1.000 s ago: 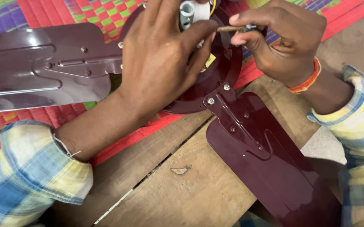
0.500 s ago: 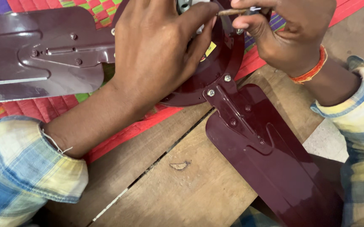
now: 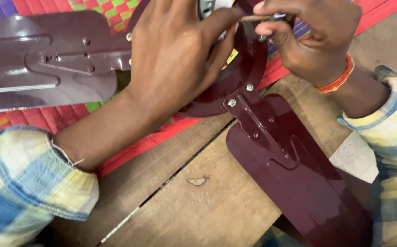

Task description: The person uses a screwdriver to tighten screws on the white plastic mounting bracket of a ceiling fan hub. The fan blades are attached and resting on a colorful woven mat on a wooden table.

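The left hand (image 3: 175,55) lay spread over the round maroon body of a ceiling fan (image 3: 249,68), its palm down and its fingers (image 3: 221,20) curled over the hub, pressing on it rather than closing around anything. The index finger reached toward a thin brown stick-like tool (image 3: 255,18), and its tip seemed to touch the tool's end. The right hand (image 3: 313,41) came in from the upper right with its fingers pinched shut on that tool, holding it almost level above the fan's centre. What the tool's tip met was hidden behind the left hand. An orange band (image 3: 338,80) circled the right wrist.

The fan rested partly on a bare wooden worktop (image 3: 198,201) and partly on a red woven mat (image 3: 47,121) with green and purple checks. One maroon blade (image 3: 299,169) ran from the body toward the lower right, fixed to it by two bright screws (image 3: 232,102). A second blade (image 3: 38,64) stretched to the left across the mat. Both forearms wore rolled checked sleeves (image 3: 24,178) of blue and yellow.
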